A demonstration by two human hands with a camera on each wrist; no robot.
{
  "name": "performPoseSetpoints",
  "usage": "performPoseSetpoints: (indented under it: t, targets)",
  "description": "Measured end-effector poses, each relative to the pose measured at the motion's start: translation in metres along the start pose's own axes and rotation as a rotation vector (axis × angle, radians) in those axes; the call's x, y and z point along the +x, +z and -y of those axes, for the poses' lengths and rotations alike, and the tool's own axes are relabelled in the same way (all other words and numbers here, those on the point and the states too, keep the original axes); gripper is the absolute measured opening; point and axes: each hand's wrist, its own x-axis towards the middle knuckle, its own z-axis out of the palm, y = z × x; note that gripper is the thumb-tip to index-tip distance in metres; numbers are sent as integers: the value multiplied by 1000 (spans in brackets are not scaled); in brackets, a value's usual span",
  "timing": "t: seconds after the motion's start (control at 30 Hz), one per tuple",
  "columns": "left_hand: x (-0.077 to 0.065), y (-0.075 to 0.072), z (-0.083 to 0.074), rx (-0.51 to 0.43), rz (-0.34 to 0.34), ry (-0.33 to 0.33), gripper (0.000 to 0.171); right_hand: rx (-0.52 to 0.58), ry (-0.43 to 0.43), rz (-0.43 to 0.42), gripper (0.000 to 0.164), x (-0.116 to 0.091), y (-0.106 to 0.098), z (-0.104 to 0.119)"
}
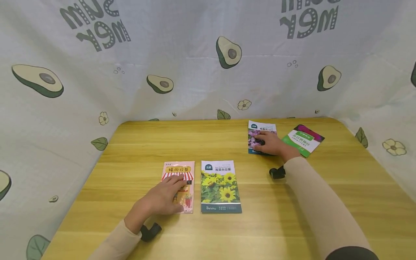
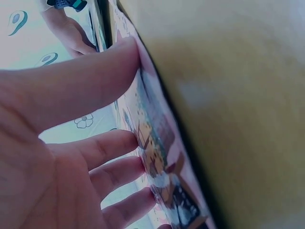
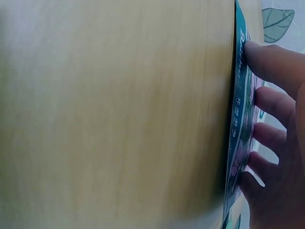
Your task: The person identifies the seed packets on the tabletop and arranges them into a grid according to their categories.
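My left hand (image 1: 164,198) rests on a pink seed packet (image 1: 188,201) with a striped awning picture, left of centre on the table. In the left wrist view its thumb and extended fingertips touch the face of that packet (image 2: 164,129). Farther back on the right, my right hand (image 1: 272,143) lies over a seed packet with purple flowers (image 1: 254,127) and covers part of it. The right wrist view shows the thumb and spread fingertips against this packet's face (image 3: 237,112), by its dark teal bottom band. Both packets lie flat.
Between the hands, a yellow sunflower seed packet (image 1: 221,186) lies upright beside the pink one. A green, white and magenta packet (image 1: 303,141) lies tilted at the back right, partly behind the right wrist. An avocado-print cloth (image 1: 195,47) hangs behind the wooden table (image 1: 253,234).
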Motion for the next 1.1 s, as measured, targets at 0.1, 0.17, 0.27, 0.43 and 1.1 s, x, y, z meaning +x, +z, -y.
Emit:
performPoseSetpoints:
  t: [0.1, 0.17, 0.27, 0.43, 1.1]
  targets:
    - [0, 1, 0, -4, -5, 1, 74, -4, -16, -16, 67, 1, 2, 1]
    - [1, 2, 0, -7, -3, 7, 73, -11, -24, -25, 67, 0, 4, 1]
    - [1, 2, 0, -11, 8, 5, 74, -4, -22, -18, 67, 1, 5, 3]
    - [0, 1, 0, -4, 12, -12, 74, 12, -21, -2, 69, 7, 7, 11]
    - [-2, -3, -3, 4, 12, 0, 74, -17, -31, 12, 66, 17, 10, 33]
